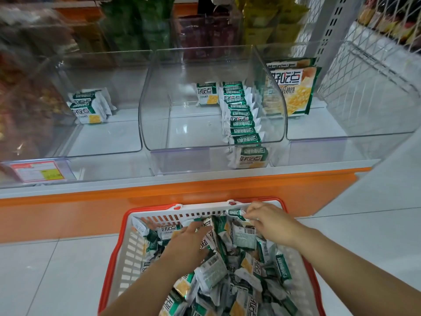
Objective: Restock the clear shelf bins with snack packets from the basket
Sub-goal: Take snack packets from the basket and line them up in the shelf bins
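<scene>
Packets (211,272) lie heaped in the basket (131,254); right hand (271,222) fingers (250,212) pinch one at its far rim, left hand (189,244) rests flat on them, so gather several edge-aligned to extend the row in the middle bin (205,144)

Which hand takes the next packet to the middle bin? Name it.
Right, probably: the right hand pinches a packet by the basket rim, nearer the row in the middle bin; the left hand only rests on the pile.

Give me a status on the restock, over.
Left hand on packets in basket; right hand pinching one packet. Middle bin partly stocked. Nothing in the way.
</scene>
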